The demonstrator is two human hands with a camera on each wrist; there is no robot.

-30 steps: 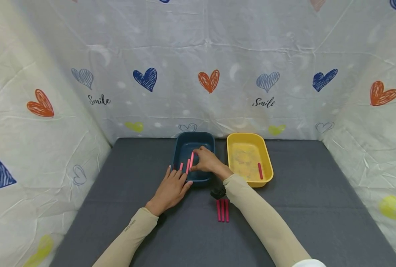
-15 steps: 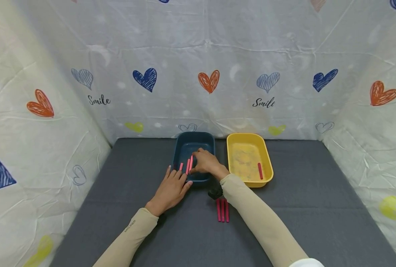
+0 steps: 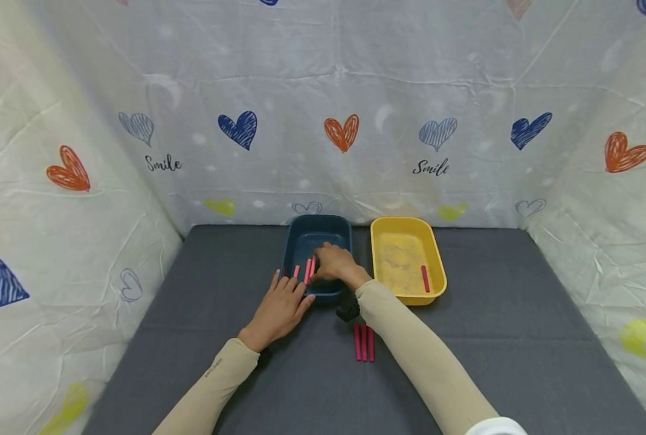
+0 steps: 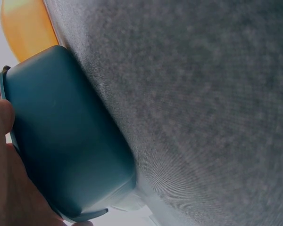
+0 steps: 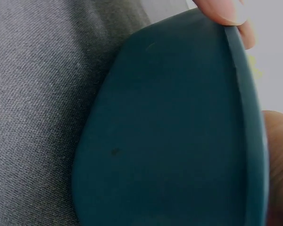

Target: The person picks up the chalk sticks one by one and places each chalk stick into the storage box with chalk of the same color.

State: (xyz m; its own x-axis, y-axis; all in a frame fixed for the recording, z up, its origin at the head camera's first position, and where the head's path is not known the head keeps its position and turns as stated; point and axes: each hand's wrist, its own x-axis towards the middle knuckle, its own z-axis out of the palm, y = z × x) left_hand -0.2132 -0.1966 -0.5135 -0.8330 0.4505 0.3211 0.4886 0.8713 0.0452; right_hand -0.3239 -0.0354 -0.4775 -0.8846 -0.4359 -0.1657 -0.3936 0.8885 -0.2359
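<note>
Right hand (image 3: 335, 264) was the nearer one: it reached in over the near right of the blue tray (image 3: 317, 227), with the held pink stick (image 3: 313, 264) just left of its fingers. Long axis ran near-to-far, far end leaning slightly right, roughly in line with the tray's long side. Thumb and fingertip were curled in, one toward each end, so it looked pinched lengthwise. A second pink stick (image 3: 308, 271) stood just left, close to parallel; a third pink stick (image 3: 297, 271) sat further left. Left hand (image 3: 276, 311) lay over the near-left rim, fingers fairly straight and slightly spread, no stick visibly gripped; couldn't tell whether its tips touched any. Tray: smooth, matte, looked like plastic, rounded corners, thin lip. Yellow tray (image 3: 405, 295): similar shape, scuffed floor, one darker stick (image 3: 425, 278) inside at right. Three sticks (image 3: 364, 343), slim and straight, lay side by side on the woven grey cloth (image 3: 219, 260).
</note>
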